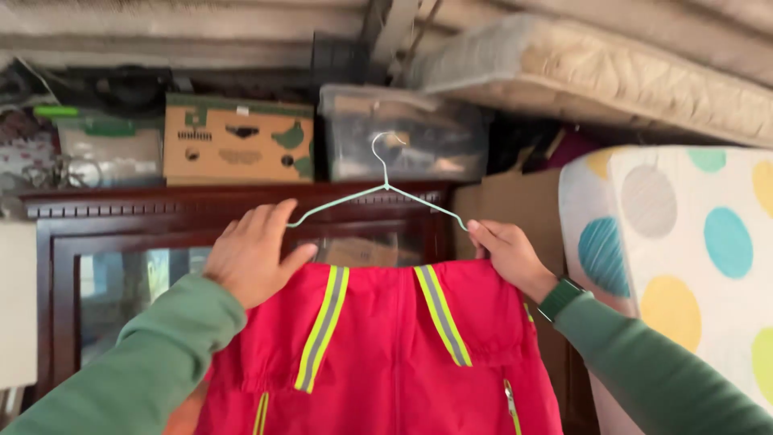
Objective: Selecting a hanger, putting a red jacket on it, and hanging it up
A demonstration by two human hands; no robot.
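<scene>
A red vest (378, 346) on a wire hanger (378, 193) is held raised, pinched by the right hand (507, 254) and gripped by the left hand (254, 254).

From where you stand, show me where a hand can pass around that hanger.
Open gap inside the wire hanger, between left hand and right hand, above the red vest. Crowded above: cardboard box and clear bin fill the cabinet top.
</scene>
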